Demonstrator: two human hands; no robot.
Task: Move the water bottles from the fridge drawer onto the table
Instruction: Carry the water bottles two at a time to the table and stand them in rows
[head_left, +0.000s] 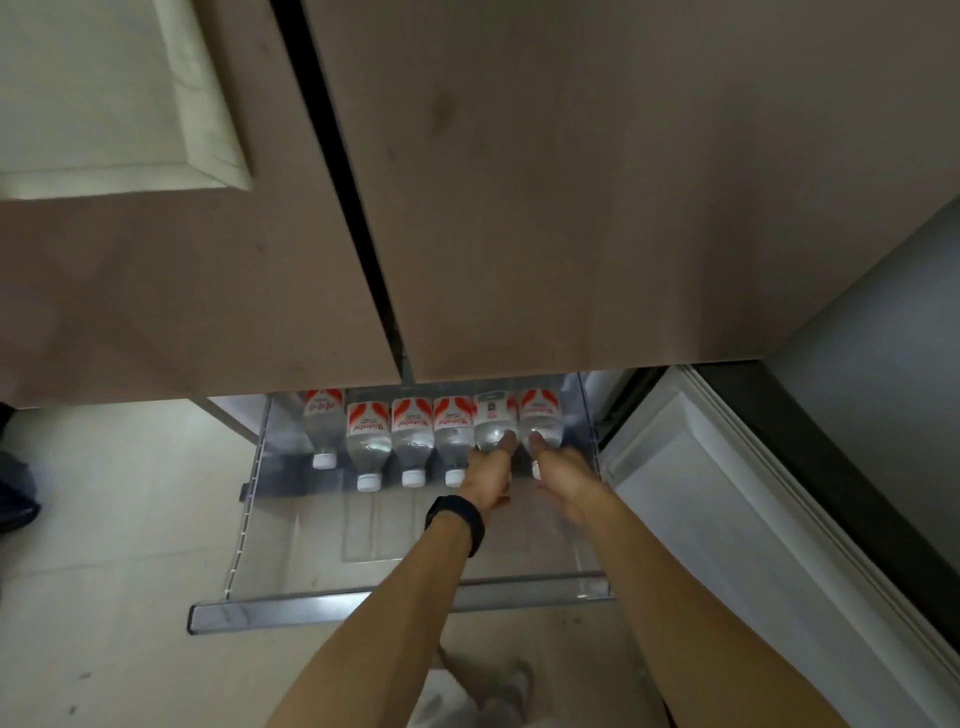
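Six clear plastic water bottles (413, 431) with red-and-white labels are lying in the pulled-out transparent fridge drawer (363, 603), probably full, heavy and slippery, the left hand (488, 475) and right hand (566, 480) each gripping one stiffer neck.

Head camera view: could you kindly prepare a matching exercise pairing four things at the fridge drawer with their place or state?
Things:
1. black wristband
2. leftmost clear plastic water bottle
3. rightmost clear plastic water bottle
4. white open door

Places or states:
A. touched by the right hand
B. beside the clear plastic fridge drawer, on its right
C. on the wrist of the left hand
D. untouched, white cap showing

Pairs: 1-C, 2-D, 3-A, 4-B.
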